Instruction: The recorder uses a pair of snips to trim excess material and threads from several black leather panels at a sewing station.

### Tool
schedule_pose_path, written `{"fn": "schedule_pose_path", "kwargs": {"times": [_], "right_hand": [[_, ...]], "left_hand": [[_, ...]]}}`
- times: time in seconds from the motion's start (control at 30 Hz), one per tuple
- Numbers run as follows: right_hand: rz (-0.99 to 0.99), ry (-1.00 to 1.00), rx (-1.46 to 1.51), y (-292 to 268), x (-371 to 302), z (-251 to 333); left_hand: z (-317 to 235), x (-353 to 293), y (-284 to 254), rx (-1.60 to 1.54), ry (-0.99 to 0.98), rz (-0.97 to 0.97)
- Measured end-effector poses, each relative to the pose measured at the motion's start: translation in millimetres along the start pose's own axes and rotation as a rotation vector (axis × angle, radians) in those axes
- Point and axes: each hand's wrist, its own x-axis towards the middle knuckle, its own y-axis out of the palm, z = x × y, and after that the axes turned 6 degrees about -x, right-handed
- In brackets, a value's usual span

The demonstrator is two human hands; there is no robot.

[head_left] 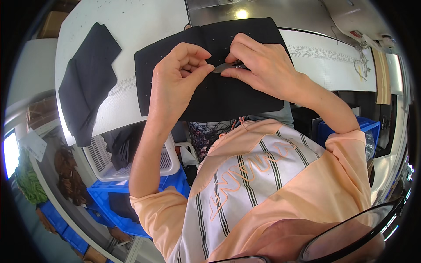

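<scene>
One pair of snips (pixel 226 67) is gripped in the right hand (pixel 266 65) over the middle of the black cloth (pixel 219 96); the left hand (pixel 182 65) hovers there half curled, its hold unclear. Trimming seems in hand; the next move calls for sparing the cloth.

We cannot see most of the small metal tool's (pixel 225 67) handle, hidden by the right hand (pixel 267 65), nor tell whether the left hand's (pixel 180 76) thumb touches its tip. Pale specks (pixel 226 47) on the black cloth (pixel 250 96) are too small to identify. The cloth hides the ruler's (pixel 324 51) middle. Our lower edge crops the glasses (pixel 351 232); the green bundle (pixel 30 179), far left, blurs.
</scene>
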Motion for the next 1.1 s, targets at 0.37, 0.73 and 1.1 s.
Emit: {"fn": "schedule_pose_path", "kwargs": {"times": [0.37,0.73,1.1], "right_hand": [[-0.029,0.04,0.025,-9,-3,-9],[-0.241,0.439,0.175,-44,-64,-82],[-0.28,0.394,0.188,-44,-67,-78]], "left_hand": [[-15,-30,-14,-0.299,-0.11,-0.016],[29,-146,4,0.629,0.181,-0.416],[19,-99,44,0.874,0.366,-0.157]]}}
